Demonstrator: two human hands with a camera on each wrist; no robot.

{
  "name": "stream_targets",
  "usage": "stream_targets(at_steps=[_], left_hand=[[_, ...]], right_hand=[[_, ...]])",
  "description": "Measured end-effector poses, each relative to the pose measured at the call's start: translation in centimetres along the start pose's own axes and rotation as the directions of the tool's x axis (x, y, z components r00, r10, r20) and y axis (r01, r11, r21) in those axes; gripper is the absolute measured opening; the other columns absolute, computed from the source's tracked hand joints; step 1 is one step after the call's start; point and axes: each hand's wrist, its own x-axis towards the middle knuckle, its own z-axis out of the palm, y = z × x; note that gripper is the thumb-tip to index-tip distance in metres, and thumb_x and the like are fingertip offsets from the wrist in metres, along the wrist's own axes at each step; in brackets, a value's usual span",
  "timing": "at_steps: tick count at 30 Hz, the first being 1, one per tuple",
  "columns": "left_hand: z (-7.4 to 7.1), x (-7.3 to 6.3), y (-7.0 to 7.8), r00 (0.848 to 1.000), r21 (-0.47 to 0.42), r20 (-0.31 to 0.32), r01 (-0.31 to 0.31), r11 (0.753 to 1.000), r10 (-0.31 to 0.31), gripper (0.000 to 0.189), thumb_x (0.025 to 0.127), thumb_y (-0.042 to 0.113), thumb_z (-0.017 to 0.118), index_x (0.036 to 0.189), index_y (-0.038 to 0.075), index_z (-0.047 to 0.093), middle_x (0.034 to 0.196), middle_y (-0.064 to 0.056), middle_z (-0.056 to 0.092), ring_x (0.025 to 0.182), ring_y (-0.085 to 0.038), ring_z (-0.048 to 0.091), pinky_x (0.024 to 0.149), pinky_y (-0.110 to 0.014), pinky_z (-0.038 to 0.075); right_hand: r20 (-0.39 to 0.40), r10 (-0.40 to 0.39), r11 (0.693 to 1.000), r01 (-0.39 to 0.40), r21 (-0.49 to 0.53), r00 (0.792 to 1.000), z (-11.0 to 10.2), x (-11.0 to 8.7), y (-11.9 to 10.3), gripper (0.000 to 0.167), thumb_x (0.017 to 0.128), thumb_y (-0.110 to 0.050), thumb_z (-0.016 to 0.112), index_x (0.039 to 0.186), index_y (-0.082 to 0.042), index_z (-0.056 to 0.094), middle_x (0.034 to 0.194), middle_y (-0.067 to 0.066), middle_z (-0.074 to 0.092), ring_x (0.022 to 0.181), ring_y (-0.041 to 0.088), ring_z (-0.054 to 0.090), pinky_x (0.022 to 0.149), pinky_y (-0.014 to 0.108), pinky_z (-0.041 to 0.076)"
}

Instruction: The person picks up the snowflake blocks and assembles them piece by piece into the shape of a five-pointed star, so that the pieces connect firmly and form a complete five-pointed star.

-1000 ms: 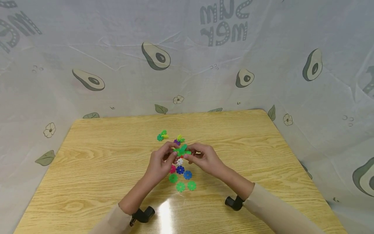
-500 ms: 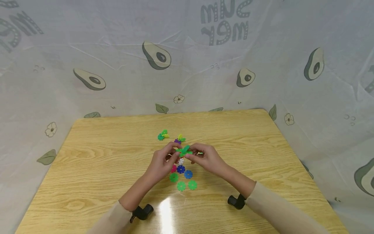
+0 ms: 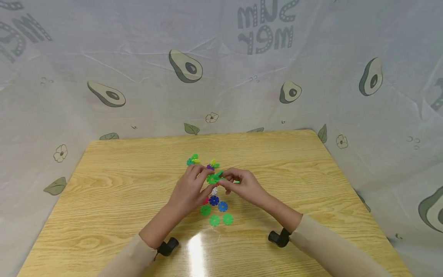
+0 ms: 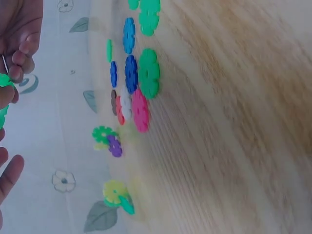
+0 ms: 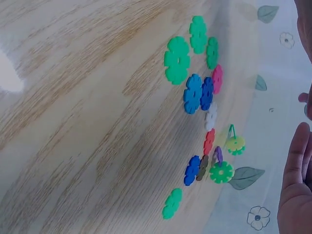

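Note:
Above the table's middle, both hands work on joined green interlocking discs (image 3: 212, 179) with notched rims. My left hand (image 3: 190, 188) holds the disc facing the head camera between thumb and fingers. From the other side my right hand (image 3: 243, 186) pinches a green disc that stands at an angle to it. The fingers partly hide where the discs meet. At the left edge of the left wrist view, green disc edges (image 4: 5, 80) show between fingers. Below the hands lie loose discs: a white one (image 3: 214, 191), a dark blue one (image 3: 214, 200) and a lighter blue one (image 3: 222, 206).
Several green discs (image 3: 214, 220) lie nearest the person. Beyond the hands sit two joined clusters, one green and yellow (image 3: 195, 157), one with a purple disc (image 3: 210, 167). Red (image 5: 209, 142) and brown discs (image 5: 202, 167) show in the right wrist view. A printed curtain (image 3: 221, 96) surrounds the wooden table (image 3: 121, 184).
The left hand has turned and shifted its fingers over the green discs, so one disc now faces the head camera. The right hand has stayed nearly in place. The loose discs have not moved.

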Motion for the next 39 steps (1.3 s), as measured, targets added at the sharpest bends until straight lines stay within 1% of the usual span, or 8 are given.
stream_targets(at_steps=[4,8,11,17,20,27,34,39], left_hand=[[-0.2,0.0,-0.8,0.997,-0.009,0.034,0.075,0.997,-0.074,0.042,0.085,0.019,0.089,0.119,0.008,0.068,0.111,-0.008,0.063,0.101,-0.025,0.058,0.073,-0.032,0.061],[-0.3,-0.3,-1.7,0.966,-0.014,0.134,0.226,0.974,-0.222,0.036,0.09,0.02,0.085,0.118,0.007,0.067,0.112,-0.009,0.064,0.101,-0.025,0.055,0.073,-0.034,0.06],[0.0,-0.5,-2.6,0.916,-0.024,0.224,0.348,0.937,-0.334,0.033,0.091,0.019,0.084,0.116,0.005,0.068,0.112,-0.011,0.067,0.1,-0.027,0.055,0.074,-0.036,0.06],[1.5,-1.4,-4.8,0.779,0.022,0.383,0.53,0.848,-0.497,0.031,0.093,0.021,0.081,0.116,0.003,0.071,0.117,-0.016,0.069,0.109,-0.035,0.06,0.085,-0.044,0.062],[2.2,-1.7,-5.8,0.744,0.046,0.411,0.561,0.827,-0.527,0.032,0.093,0.021,0.08,0.118,0.002,0.071,0.119,-0.018,0.069,0.113,-0.038,0.06,0.087,-0.047,0.063],[2.9,-1.7,-7.1,0.72,0.036,0.436,0.585,0.81,-0.54,0.031,0.094,0.021,0.079,0.116,0.001,0.069,0.111,-0.019,0.068,0.102,-0.034,0.061,0.077,-0.043,0.059],[3.0,-1.5,-7.2,0.701,0.045,0.453,0.599,0.799,-0.551,0.036,0.095,0.024,0.078,0.12,0.001,0.065,0.11,-0.018,0.066,0.099,-0.031,0.061,0.071,-0.041,0.057],[2.5,-1.4,-6.7,0.685,0.082,0.455,0.604,0.793,-0.569,0.044,0.097,0.025,0.076,0.125,-0.003,0.059,0.111,-0.02,0.066,0.096,-0.029,0.061,0.068,-0.039,0.058]], right_hand=[[-0.013,0.001,1.0,-0.001,-0.013,1.0,-0.3,-0.3,0.1,0.036,0.102,-0.018,0.07,0.132,0.0,0.066,0.104,0.015,0.071,0.091,0.028,0.07,0.076,0.031,0.063],[-0.009,-0.004,0.991,0.003,-0.132,1.0,-0.5,-0.9,0.3,0.036,0.101,-0.022,0.072,0.133,-0.007,0.068,0.108,0.008,0.073,0.093,0.012,0.066,0.08,0.029,0.061],[0.02,-0.035,0.972,0.038,-0.233,0.999,-0.5,-1.4,0.9,0.038,0.1,-0.025,0.074,0.133,-0.008,0.068,0.11,0.009,0.073,0.089,0.007,0.064,0.08,0.028,0.059],[0.118,-0.066,0.933,0.104,-0.345,0.991,-0.3,-2.6,2.8,0.043,0.099,-0.024,0.075,0.135,-0.004,0.065,0.115,0.014,0.071,0.092,0.019,0.065,0.075,0.028,0.058],[0.158,-0.034,0.901,0.098,-0.422,0.987,0.2,-3.0,3.8,0.044,0.099,-0.028,0.074,0.135,-0.004,0.064,0.118,0.01,0.071,0.097,0.021,0.065,0.08,0.03,0.058],[0.169,0.025,0.817,0.077,-0.571,0.985,1.6,-3.5,5.0,0.039,0.099,-0.034,0.073,0.129,-0.01,0.068,0.12,0.0,0.07,0.107,0.014,0.063,0.097,0.035,0.059],[0.134,0.007,0.734,0.086,-0.674,0.991,2.8,-3.1,4.9,0.04,0.095,-0.036,0.077,0.125,-0.011,0.07,0.116,0.0,0.069,0.108,0.016,0.065,0.094,0.036,0.061],[0.138,-0.007,0.706,0.103,-0.701,0.99,3.1,-2.9,4.7,0.037,0.094,-0.034,0.079,0.122,-0.011,0.072,0.114,0.001,0.069,0.107,0.017,0.065,0.09,0.035,0.061]])
